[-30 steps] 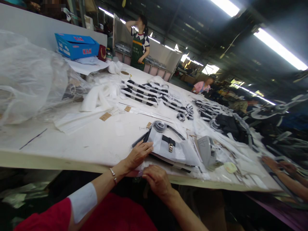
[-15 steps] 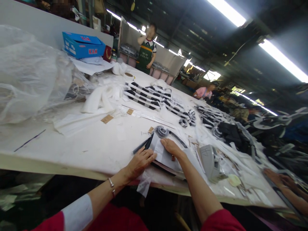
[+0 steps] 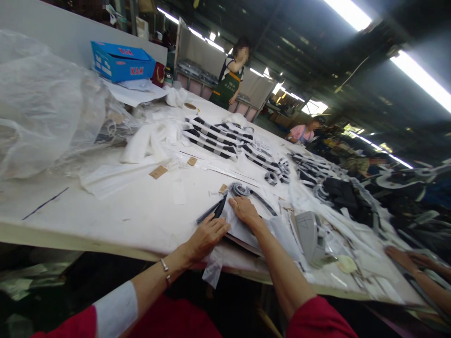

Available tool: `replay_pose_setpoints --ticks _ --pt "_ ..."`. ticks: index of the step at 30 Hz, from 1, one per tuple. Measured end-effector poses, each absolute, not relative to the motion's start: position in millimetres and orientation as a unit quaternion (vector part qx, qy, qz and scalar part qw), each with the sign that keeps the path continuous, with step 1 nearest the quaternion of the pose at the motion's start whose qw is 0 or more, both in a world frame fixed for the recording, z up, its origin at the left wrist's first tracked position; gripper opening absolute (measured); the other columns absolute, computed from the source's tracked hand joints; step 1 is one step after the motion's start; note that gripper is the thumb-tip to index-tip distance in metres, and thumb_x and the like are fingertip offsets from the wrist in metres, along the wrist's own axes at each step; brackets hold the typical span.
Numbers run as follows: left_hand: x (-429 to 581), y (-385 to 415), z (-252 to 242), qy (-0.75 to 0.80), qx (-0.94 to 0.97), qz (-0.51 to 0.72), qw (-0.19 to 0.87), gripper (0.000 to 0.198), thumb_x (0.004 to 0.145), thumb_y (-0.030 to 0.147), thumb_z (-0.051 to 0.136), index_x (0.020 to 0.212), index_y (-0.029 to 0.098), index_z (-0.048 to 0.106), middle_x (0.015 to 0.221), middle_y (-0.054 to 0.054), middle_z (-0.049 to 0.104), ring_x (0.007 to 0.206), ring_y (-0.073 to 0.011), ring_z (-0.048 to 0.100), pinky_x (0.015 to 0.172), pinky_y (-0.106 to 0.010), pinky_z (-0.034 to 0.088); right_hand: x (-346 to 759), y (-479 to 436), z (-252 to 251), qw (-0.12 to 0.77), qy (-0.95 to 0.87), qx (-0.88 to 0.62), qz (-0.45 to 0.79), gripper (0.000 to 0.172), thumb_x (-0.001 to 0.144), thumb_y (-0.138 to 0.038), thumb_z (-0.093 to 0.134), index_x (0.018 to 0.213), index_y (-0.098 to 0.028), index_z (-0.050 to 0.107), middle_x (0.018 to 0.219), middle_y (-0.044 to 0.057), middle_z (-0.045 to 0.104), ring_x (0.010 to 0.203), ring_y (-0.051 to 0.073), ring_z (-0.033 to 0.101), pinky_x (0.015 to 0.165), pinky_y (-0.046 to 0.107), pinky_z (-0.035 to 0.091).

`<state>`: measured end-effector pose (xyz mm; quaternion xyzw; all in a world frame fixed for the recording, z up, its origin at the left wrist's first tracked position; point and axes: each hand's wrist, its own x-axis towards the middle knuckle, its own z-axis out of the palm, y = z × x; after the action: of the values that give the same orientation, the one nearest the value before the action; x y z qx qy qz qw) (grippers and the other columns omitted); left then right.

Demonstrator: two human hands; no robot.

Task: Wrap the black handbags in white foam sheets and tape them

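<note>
A translucent white sheet (image 3: 237, 229) lies over dark folded material (image 3: 217, 212) near the front edge of the table. My left hand (image 3: 207, 237) rests at the left edge of this bundle, fingers stretched out and its thumb hidden. Flat on top of the sheet is my right hand (image 3: 244, 210), its fingers extended toward the left. Just beyond my right fingertips sits a grey rolled strip (image 3: 240, 189), with a dark strip (image 3: 265, 204) running off to its right. How the material is folded under my hands cannot be made out.
A grey tape dispenser (image 3: 309, 232) stands right of my right forearm. Black-and-white striped pieces (image 3: 213, 141) lie farther back. Crumpled clear plastic (image 3: 49, 103) and a blue box (image 3: 121, 63) are at left. At far right are another person's hands (image 3: 405, 260).
My right hand has slid left across the sheet, and a small brown piece beside its wrist is now out of sight. My left hand stays put. The standing person has turned and shifted right.
</note>
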<state>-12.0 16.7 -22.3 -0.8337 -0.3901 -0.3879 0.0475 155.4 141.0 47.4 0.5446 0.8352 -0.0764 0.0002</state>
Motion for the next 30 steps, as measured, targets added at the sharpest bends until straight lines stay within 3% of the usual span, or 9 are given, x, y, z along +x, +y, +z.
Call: replay_pose_setpoints --ticks 5,10,14,17,22,26,30 --pt "-14 17 -22 -0.381 -0.840 -0.381 0.055 0.033 0.094 0.008 0.041 0.121 0.018 0.058 0.118 -0.012 0.066 0.113 -0.0215 0.061 0.103 -0.043 0.045 150 125 46 -0.015 0.839 0.537 -0.080 0.049 0.102 -0.043 0.034 0.138 -0.014 0.050 0.136 0.019 0.059 0.127 0.028 0.054 0.108 0.045 0.036" --pt "-15 17 -19 -0.373 -0.827 -0.413 0.083 0.038 0.093 0.004 0.035 0.118 0.017 0.060 0.137 -0.017 0.056 0.124 -0.0230 0.055 0.101 -0.044 0.048 161 106 39 -0.066 0.872 0.476 -0.091 0.047 0.101 -0.031 0.036 0.143 -0.014 0.047 0.147 0.016 0.049 0.139 0.025 0.044 0.118 0.049 0.027" --pt "-15 17 -16 -0.378 -0.835 -0.396 0.059 0.035 0.094 0.007 0.037 0.121 0.016 0.057 0.144 -0.016 0.051 0.129 -0.0230 0.052 0.101 -0.043 0.047 170 79 41 -0.101 0.889 0.433 -0.104 0.042 0.099 -0.025 0.039 0.138 -0.017 0.053 0.143 0.014 0.055 0.136 0.023 0.048 0.117 0.049 0.031" --pt "-15 17 -16 -0.387 -0.827 -0.406 0.038 0.041 0.094 0.006 0.038 0.134 0.013 0.047 0.143 -0.017 0.052 0.128 -0.0225 0.053 0.099 -0.041 0.047 168 53 46 -0.118 0.897 0.409 -0.115 0.036 0.099 -0.021 0.041 0.130 -0.019 0.059 0.134 0.011 0.063 0.128 0.022 0.056 0.114 0.047 0.037" --pt "-17 16 -15 -0.375 -0.833 -0.405 -0.025 0.058 0.092 0.008 0.045 0.147 0.019 0.031 0.126 -0.010 0.066 0.115 -0.0190 0.061 0.098 -0.039 0.045 162 15 47 -0.180 0.900 0.388 -0.086 0.039 0.090 -0.018 0.058 0.128 -0.020 0.060 0.129 0.012 0.065 0.123 0.025 0.058 0.109 0.047 0.044" --pt "-17 16 -13 -0.379 -0.833 -0.402 -0.037 0.062 0.091 0.009 0.048 0.149 0.020 0.030 0.120 -0.009 0.067 0.110 -0.0193 0.063 0.096 -0.038 0.045 167 3 38 -0.242 0.889 0.383 -0.072 0.047 0.087 -0.012 0.058 0.133 -0.021 0.058 0.130 0.011 0.065 0.122 0.025 0.058 0.107 0.046 0.047" --pt "-17 15 -11 -0.384 -0.832 -0.399 -0.022 0.054 0.092 0.008 0.045 0.145 0.017 0.036 0.114 -0.008 0.068 0.109 -0.0185 0.063 0.095 -0.037 0.045 170 0 31 -0.305 0.876 0.369 -0.060 0.033 0.095 -0.014 0.049 0.122 -0.024 0.066 0.120 0.008 0.070 0.115 0.021 0.063 0.103 0.041 0.049"
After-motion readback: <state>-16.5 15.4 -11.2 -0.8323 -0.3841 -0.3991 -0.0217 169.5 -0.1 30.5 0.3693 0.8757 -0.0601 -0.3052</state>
